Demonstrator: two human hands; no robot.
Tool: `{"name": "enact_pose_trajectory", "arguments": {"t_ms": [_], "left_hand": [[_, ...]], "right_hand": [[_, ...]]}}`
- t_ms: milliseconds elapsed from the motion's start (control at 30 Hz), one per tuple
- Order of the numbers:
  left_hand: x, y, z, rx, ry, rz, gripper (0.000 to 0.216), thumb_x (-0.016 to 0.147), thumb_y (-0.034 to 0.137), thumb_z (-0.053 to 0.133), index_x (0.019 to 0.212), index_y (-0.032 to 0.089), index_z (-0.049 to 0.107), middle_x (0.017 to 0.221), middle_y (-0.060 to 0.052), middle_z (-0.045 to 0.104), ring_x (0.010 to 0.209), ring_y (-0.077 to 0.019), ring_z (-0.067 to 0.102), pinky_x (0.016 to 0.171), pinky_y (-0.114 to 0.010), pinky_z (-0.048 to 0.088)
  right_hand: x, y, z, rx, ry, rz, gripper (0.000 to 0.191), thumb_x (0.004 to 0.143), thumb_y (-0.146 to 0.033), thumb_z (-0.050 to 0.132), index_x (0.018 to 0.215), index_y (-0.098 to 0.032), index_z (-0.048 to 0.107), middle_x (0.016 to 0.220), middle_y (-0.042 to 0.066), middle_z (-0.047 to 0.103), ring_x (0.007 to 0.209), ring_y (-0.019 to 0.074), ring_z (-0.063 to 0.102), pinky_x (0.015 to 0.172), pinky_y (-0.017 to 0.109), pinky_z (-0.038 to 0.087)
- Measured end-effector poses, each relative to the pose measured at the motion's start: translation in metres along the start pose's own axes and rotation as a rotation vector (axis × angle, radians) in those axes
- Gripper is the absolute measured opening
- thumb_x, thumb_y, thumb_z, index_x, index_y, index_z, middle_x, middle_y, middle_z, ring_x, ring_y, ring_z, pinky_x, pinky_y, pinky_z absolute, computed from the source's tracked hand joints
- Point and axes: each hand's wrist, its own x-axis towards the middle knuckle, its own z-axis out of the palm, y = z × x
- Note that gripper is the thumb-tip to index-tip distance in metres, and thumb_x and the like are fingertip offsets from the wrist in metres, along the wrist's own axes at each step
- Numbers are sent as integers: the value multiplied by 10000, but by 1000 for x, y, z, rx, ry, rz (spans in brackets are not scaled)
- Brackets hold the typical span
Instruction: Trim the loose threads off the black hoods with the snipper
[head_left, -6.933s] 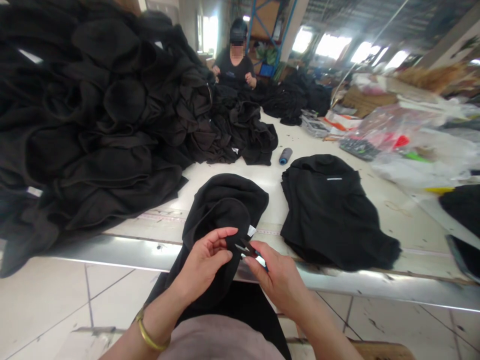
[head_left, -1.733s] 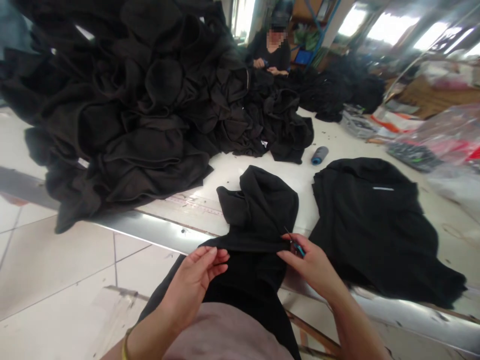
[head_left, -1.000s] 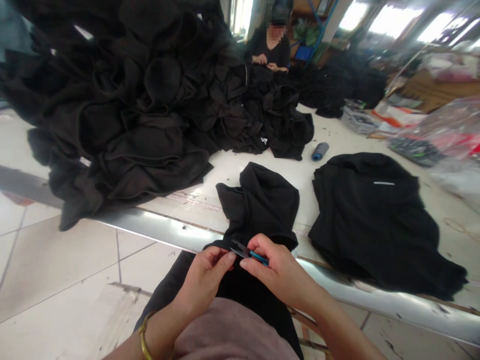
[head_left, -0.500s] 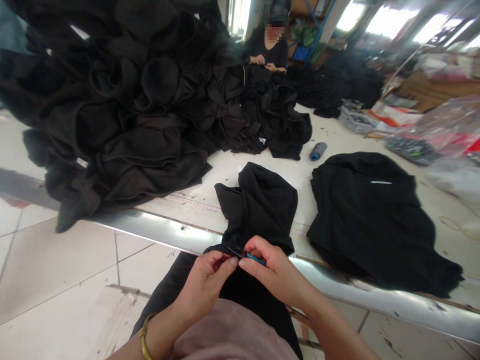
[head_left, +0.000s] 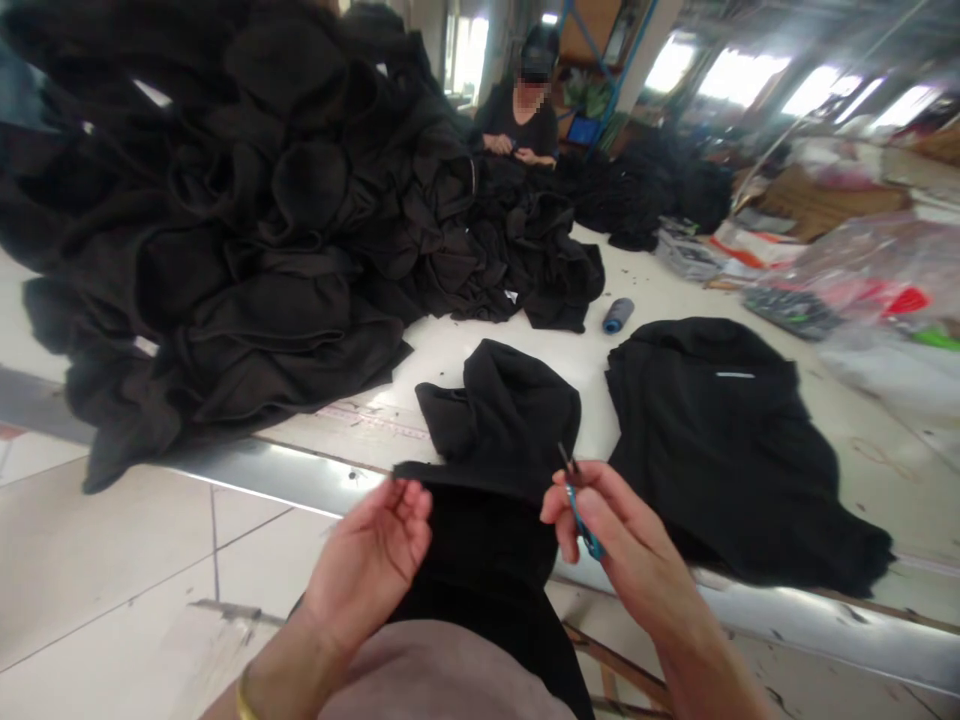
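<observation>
A black garment (head_left: 499,430) hangs over the front edge of the white table (head_left: 480,355) and into my lap. My left hand (head_left: 371,560) pinches the left end of its stretched hem, fingers closed on the cloth. My right hand (head_left: 619,535) grips the hem's right end and also holds small blue thread snips (head_left: 576,500), blades pointing up. The hem is pulled taut between the two hands.
A tall heap of black garments (head_left: 247,220) fills the table's left. A flat stack of black garments (head_left: 720,440) lies to the right. A blue thread spool (head_left: 617,315) stands behind. Plastic bags (head_left: 862,280) sit far right. Another person (head_left: 521,115) works at the far end.
My hands were together at the hem with the snips between them; they have now moved apart, stretching the hem flat. The camera has shifted slightly.
</observation>
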Motion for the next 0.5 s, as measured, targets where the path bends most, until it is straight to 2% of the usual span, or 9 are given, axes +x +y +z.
{"name": "enact_pose_trajectory", "arguments": {"t_ms": [67,133,233,333,400,500], "left_hand": [[1,11,0,-205,27,-38,248,853,288,431,905,217,664,997,-24,643,916,-119,589,780,-236,482],[-1,12,0,-133,12,-65,284,838,298,461,1060,214,615,1144,-53,588,986,-149,568,801,-266,488],[-6,-2,4,188,0,-80,367,760,235,593,1125,198,578,1147,-84,584,919,-150,583,739,-238,496],[-5,-14,8,477,-65,-70,356,747,264,607,1094,183,598,1014,-80,631,772,-134,588,632,-218,489],[-1,-15,13,747,-150,10,301,755,296,579,1027,181,637,909,-69,650,722,-152,584,590,-233,477],[11,-11,23,1212,-278,329,189,770,259,530,853,207,692,815,-54,648,775,-197,587,708,-292,465]], "right_hand": [[-5,6,-10,-27,198,-59,250,826,-430,473,923,-201,491,739,3,582,462,78,440,476,224,392],[-13,20,-10,-167,290,-52,240,776,-401,547,900,-200,506,711,-1,575,516,101,491,509,226,423],[-29,47,6,-413,238,-3,295,693,-353,641,917,-199,527,739,13,605,646,159,581,590,255,477],[-40,69,26,-653,145,-157,397,648,-309,681,1005,-195,550,879,68,643,768,221,612,669,319,493],[-39,72,29,-729,84,-279,282,719,-237,601,997,-194,576,885,76,643,776,217,610,673,318,485],[-27,53,22,-621,141,-275,155,821,-205,463,904,-188,593,784,46,631,714,170,594,651,268,472]]}}
